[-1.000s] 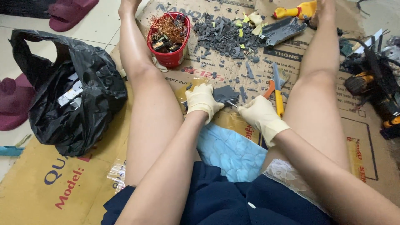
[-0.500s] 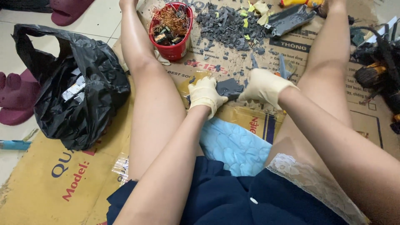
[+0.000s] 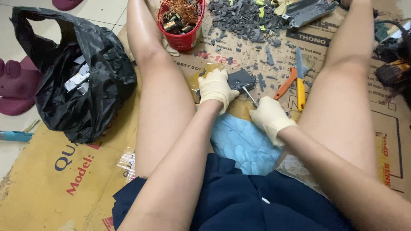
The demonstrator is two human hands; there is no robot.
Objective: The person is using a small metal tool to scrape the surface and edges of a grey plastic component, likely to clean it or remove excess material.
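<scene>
Packaging lying on the floor

Flattened brown cardboard (image 3: 64, 184) with red and blue print is covering the floor; a crumpled black plastic bag (image 3: 85, 85) is sitting open at left, beside it.

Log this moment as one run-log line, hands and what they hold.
left hand steadies dark grey block on cardboard | right hand grips metal-shafted tool, tip at block | red bucket beyond

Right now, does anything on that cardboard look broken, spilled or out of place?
Yes. Grey plastic fragments lie scattered over the cardboard beyond the hands, clearly broken pieces. The left hand steadies a small dark grey casing; the right hand holds a metal-tipped tool against it.
</scene>
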